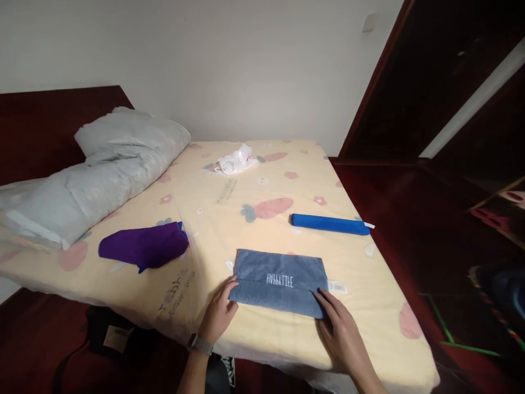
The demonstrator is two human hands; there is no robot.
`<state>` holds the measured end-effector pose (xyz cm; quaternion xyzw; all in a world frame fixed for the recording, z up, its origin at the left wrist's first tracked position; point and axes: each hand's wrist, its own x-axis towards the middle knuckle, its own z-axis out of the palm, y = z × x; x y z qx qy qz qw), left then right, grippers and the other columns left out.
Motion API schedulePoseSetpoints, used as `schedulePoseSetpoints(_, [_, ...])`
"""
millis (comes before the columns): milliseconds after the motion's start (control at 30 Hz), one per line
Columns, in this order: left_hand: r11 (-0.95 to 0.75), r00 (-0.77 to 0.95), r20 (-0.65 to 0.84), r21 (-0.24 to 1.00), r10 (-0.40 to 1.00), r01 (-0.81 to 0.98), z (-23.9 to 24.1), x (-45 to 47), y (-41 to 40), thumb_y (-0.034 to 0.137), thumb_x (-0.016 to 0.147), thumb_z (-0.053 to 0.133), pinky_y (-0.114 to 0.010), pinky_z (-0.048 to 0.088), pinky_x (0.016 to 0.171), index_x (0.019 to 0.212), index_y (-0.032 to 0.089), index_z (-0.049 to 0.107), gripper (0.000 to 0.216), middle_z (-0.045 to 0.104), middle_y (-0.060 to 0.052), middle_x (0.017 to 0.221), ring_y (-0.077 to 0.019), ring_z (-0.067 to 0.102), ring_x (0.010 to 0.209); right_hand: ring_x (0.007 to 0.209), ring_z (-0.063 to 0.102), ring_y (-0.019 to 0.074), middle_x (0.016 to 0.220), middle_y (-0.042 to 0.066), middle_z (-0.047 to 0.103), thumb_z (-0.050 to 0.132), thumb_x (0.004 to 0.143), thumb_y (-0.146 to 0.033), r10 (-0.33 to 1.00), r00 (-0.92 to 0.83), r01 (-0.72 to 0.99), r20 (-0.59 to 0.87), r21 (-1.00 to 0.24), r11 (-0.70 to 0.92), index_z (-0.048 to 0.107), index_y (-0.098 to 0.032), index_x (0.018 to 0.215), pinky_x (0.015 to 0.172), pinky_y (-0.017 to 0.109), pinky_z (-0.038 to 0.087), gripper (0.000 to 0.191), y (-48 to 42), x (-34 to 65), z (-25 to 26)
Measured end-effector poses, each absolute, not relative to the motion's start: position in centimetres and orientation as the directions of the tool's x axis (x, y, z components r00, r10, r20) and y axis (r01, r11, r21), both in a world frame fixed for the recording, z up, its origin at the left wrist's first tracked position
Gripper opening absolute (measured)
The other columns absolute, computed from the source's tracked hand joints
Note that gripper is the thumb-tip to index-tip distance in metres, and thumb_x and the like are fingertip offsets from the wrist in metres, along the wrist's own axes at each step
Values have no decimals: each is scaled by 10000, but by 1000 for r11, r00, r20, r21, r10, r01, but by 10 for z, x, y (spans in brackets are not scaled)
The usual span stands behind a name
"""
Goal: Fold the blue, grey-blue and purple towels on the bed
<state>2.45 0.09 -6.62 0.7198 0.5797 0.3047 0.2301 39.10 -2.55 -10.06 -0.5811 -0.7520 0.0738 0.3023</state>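
A folded grey-blue towel (281, 280) with white lettering lies on the yellow bedsheet (229, 213) near the bed's front edge. My left hand (219, 317) rests at the towel's left end, fingers curled against its edge. My right hand (340, 328) lies flat on the sheet, fingertips on the towel's lower right corner. A white tag (337, 287) sticks out at the towel's right end.
A rolled blue towel (330, 224) lies to the right, and a folded purple cloth (143, 246) to the left. A grey duvet and pillow (98, 169) fill the bed's left side. A white plastic bag (235, 160) sits at the far end. A dark bag (115, 336) lies on the floor.
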Motion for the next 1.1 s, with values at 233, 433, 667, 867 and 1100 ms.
schedulePoseSetpoints(233, [-84, -68, 134, 869, 989, 487, -70, 31, 7, 282, 948, 512, -411, 483, 1063, 1384, 267, 504, 436, 547, -100, 1435, -251, 546, 1303, 1126, 654, 282, 1272, 63, 672, 541, 887, -499, 978, 199, 584, 55, -808, -73, 555, -272, 1331, 904, 386, 558, 498, -24, 397, -87])
schedulePoseSetpoints(433, [15, -159, 48, 928, 986, 373, -74, 36, 8, 457, 988, 488, -380, 501, 980, 1331, 235, 525, 411, 649, -106, 1230, -236, 632, 1139, 863, 689, 258, 1014, 81, 748, 588, 794, -673, 918, 372, 379, -141, -879, -289, 655, -197, 1216, 756, 336, 547, 639, -25, 403, -83])
schedulePoseSetpoints(667, [30, -151, 37, 907, 988, 420, -71, 32, 5, 477, 987, 470, -402, 484, 1003, 1361, 239, 484, 443, 630, -119, 1275, -246, 619, 1169, 1184, 620, 339, 1210, 119, 710, 545, 776, -737, 913, 361, 399, -190, -853, -335, 695, -211, 1098, 1043, 430, 467, 635, -27, 409, -86])
schedulePoseSetpoints(867, [35, -72, -1, 875, 997, 483, -70, 31, 4, 469, 968, 524, -356, 532, 904, 1410, 228, 465, 507, 681, -86, 1103, -222, 670, 1030, 1105, 662, 309, 1179, 94, 720, 495, 820, -744, 927, 316, 461, -202, -821, -336, 601, -243, 1264, 920, 396, 515, 677, -25, 407, -82])
schedulePoseSetpoints(1100, [-102, -43, 233, 573, 972, 813, -62, 31, 4, 406, 1000, 484, -417, 528, 864, 1341, 223, 569, 396, 712, -57, 895, -243, 674, 874, 868, 691, 277, 903, 50, 736, 439, 900, -699, 959, 274, 571, -77, -789, -227, 521, -276, 1294, 778, 386, 506, 584, -24, 402, -79])
